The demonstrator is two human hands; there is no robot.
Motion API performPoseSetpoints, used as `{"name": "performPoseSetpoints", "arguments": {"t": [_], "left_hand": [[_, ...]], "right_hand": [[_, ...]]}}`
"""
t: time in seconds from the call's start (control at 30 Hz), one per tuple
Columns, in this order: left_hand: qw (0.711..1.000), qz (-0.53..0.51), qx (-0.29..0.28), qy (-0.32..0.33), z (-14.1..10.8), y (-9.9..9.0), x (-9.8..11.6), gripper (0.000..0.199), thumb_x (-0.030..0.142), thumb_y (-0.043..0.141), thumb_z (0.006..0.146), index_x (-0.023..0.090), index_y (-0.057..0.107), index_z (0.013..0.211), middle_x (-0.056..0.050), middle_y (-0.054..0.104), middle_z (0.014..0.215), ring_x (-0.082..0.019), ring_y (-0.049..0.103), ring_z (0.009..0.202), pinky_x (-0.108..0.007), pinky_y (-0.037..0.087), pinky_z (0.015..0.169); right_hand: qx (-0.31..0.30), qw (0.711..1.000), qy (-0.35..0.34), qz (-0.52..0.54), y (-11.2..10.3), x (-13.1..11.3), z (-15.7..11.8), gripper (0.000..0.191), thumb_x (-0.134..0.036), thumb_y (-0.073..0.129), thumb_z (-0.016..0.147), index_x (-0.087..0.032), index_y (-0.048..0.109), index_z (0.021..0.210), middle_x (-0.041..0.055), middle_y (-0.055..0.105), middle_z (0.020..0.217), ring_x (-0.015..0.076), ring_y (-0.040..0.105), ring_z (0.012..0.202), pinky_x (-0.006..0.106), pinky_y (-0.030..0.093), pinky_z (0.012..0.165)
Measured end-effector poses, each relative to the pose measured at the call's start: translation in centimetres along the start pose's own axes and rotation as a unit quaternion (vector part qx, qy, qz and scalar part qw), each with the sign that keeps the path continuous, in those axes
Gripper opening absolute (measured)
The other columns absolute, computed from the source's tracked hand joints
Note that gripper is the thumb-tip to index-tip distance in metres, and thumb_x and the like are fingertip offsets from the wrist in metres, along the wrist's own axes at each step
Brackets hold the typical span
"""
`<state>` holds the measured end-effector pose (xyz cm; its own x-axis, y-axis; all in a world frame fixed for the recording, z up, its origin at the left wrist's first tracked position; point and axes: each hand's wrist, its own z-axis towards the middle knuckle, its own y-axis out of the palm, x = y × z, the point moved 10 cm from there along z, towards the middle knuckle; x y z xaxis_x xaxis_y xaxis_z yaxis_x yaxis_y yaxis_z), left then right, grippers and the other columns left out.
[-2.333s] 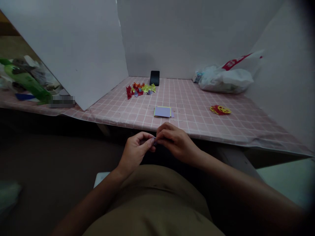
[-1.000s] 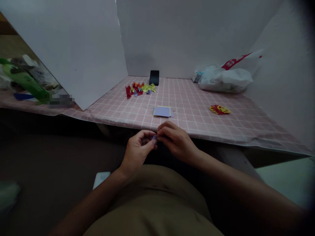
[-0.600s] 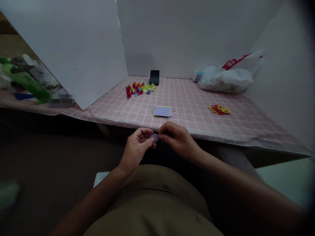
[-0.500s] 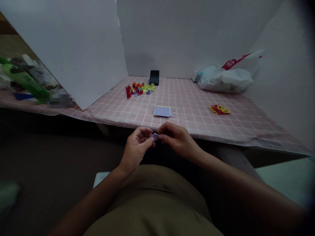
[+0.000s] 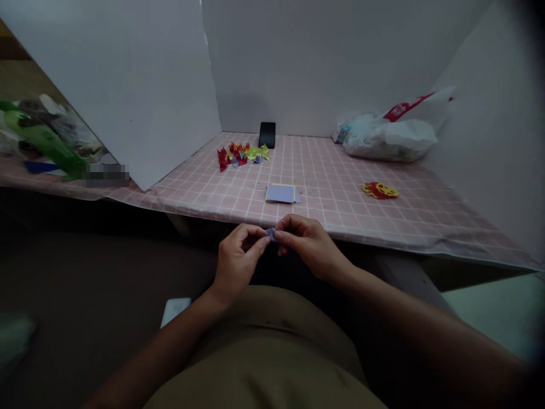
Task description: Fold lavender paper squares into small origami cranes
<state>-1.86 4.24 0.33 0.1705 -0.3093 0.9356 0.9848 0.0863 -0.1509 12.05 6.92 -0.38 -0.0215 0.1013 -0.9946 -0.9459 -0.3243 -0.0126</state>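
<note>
A small folded piece of purple paper (image 5: 271, 233) is pinched between my two hands, just in front of the table's near edge. My left hand (image 5: 239, 254) grips its left side between thumb and fingers. On its right side, my right hand (image 5: 307, 244) has thumb and forefinger closed. The fingertips cover much of the paper. Beyond the hands lies a stack of square paper sheets (image 5: 281, 193), purple on top with yellow showing at the edges. Several small folded paper pieces (image 5: 242, 154) in red, orange, yellow and purple are grouped farther back.
A black phone (image 5: 267, 135) leans at the back of the checked table (image 5: 332, 210). Red and yellow cut-out shapes (image 5: 380, 190) lie at the right, a white plastic bag (image 5: 389, 138) behind them. A green bottle (image 5: 45, 139) is at the far left, past a white panel (image 5: 140, 91).
The purple paper has shifted slightly right and up between my fingers. My left fingers have drawn closer together, and my right hand has turned a little.
</note>
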Motion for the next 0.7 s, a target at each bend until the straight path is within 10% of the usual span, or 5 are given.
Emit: {"name": "performPoseSetpoints", "arguments": {"t": [0.7], "left_hand": [[0.999, -0.037, -0.018, -0.03, 0.3, 0.6, -1.0, 0.006, 0.023, 0.07, 0.083, 0.018, 0.067, 0.081, -0.001, 0.066, 0.08, -0.014, 0.06, 0.073, -0.026, 0.048, 0.069]], "right_hand": [[0.002, 1.0, -0.008, 0.004, 0.1, 0.0, 0.0, 0.021, -0.034, 0.072, 0.082, -0.018, 0.059, 0.078, -0.003, 0.057, 0.071, 0.0101, 0.055, 0.058, 0.027, 0.05, 0.058]]}}
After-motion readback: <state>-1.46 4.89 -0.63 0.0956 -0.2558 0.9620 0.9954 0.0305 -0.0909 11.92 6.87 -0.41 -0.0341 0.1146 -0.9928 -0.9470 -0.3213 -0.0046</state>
